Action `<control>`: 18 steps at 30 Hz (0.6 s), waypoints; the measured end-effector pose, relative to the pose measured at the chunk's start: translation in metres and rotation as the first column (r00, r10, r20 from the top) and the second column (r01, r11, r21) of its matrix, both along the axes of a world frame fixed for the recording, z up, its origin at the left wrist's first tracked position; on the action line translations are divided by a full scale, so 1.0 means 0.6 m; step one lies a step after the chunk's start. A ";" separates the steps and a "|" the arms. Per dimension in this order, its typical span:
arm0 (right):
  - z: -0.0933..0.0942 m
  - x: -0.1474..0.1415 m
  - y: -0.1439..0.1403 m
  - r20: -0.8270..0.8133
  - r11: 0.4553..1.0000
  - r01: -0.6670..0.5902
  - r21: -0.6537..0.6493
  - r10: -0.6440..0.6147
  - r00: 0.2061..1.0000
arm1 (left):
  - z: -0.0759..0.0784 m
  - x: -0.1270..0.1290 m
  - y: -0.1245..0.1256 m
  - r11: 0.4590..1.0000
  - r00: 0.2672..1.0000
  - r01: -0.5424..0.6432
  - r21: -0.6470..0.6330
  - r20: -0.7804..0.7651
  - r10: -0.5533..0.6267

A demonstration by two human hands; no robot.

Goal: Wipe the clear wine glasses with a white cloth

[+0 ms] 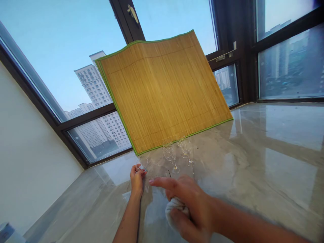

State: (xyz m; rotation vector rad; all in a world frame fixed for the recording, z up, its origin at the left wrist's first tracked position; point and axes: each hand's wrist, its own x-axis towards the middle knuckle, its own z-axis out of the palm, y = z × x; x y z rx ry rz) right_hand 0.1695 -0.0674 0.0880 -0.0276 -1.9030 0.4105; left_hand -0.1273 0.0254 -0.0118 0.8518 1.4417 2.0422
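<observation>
Stemware being handled on a marble sill, lower centre of the frame.

Left to right: the left hand (137, 178) is closing its fingers around a clear glass (143, 163), thin-walled, likely light, slippery and brittle, best gripped at the stem; the right hand (188, 206) is clutching a soft white cloth (174, 209), forefinger extended. Above them, two more stemmed glasses (177, 153) are standing on the marble counter (265, 152), before a leaning bamboo mat (162, 87).
</observation>
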 end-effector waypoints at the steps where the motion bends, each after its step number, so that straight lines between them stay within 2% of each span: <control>1: 0.000 0.001 -0.001 0.006 1.000 0.005 -0.007 -0.005 1.000 | 0.000 0.000 0.000 1.000 1.000 0.003 -0.006 -0.001 -0.003; 12: -0.003 -0.001 -0.003 0.005 1.000 -0.019 -0.013 0.019 1.000 | 0.005 0.003 0.000 0.999 1.000 0.015 -0.039 -0.021 -0.016; 18: -0.007 -0.004 0.014 0.022 0.979 -0.185 -0.090 0.188 0.982 | 0.006 0.004 -0.008 1.000 0.999 0.000 -0.021 -0.050 -0.001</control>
